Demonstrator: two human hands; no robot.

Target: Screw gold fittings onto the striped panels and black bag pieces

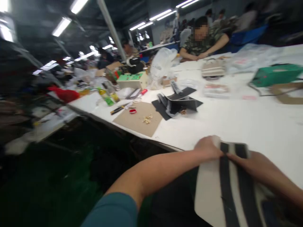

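A cream bag piece (208,192) with two long black stripes hangs over the near table edge, tilted, in the lower right of the head view. My left hand (209,149) grips its top edge from the left, fingers wrapped behind it. From the right, my right hand (253,165) pinches the same top edge, its thumb lying across the black stripes. The two thumbs almost meet at the left stripe. Motion blur softens the fingers, and the lower right of the piece runs out of the view.
On the white table (236,123) lie black panels (187,101) with plastic wrapping and a brown board (137,121) holding several gold-coloured metal parts (147,119). Pliers (117,109) lie beside the board. A green bag (276,75) stands farther right. Across the table, a person (204,41) bends over work.
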